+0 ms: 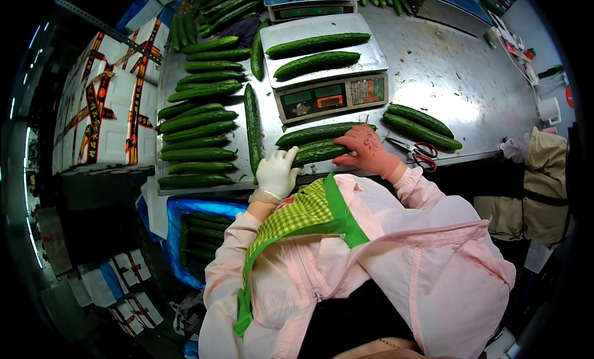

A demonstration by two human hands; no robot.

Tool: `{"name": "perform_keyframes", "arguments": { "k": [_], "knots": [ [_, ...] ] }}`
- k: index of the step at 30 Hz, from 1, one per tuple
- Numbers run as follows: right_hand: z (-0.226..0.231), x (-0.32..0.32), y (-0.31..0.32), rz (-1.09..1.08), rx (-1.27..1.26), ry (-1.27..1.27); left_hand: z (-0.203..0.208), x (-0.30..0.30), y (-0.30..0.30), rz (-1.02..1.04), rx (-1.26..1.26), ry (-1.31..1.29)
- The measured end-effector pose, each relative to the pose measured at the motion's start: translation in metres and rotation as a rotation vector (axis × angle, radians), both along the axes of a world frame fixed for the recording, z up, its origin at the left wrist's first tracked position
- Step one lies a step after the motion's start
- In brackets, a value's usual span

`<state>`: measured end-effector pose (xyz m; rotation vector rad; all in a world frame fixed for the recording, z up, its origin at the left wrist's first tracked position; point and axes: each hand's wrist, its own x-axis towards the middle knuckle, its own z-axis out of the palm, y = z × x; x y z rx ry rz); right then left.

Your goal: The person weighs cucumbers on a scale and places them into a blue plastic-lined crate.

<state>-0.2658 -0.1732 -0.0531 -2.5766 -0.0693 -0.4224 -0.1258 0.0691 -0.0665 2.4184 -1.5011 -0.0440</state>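
Left hand [276,172] in white glove, fingers loose, touching the end of a cucumber pair [318,145] at the steel desk [458,80] edge — right hand [366,150] pressed flat on them, grip unclenched. Beyond, scale [325,68] bearing two cucumbers — scissors [417,152] rightward.

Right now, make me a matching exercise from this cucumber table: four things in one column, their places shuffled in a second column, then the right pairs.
Things:
1. scissors
2. two cucumbers on the scale
3. left hand
4. blue-lined crate

Places:
A. below the table's left end, holding cucumbers
B. near the table's front edge, right of the right hand
C. on the white weighing platform, above the display
D. in a white glove, at the left end of the front cucumbers

Pairs: 1-B, 2-C, 3-D, 4-A
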Motion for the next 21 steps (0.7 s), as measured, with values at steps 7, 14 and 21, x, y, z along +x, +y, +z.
{"name": "perform_keyframes", "arguments": {
  "k": [7, 14, 21],
  "knots": [
    [-0.008, -0.064, -0.034, -0.282, -0.014, 0.151, -0.021, 0.025, 0.047, 0.585, -0.396, 0.318],
    [-0.029, -0.102, -0.019, -0.451, 0.036, 0.108, -0.027, 0.086, 0.063, 0.976, -0.310, 0.556],
    [-0.047, -0.091, 0.010, -0.504, 0.019, 0.016, -0.061, 0.099, 0.045, 0.933, -0.547, 0.923]
  ]
}}
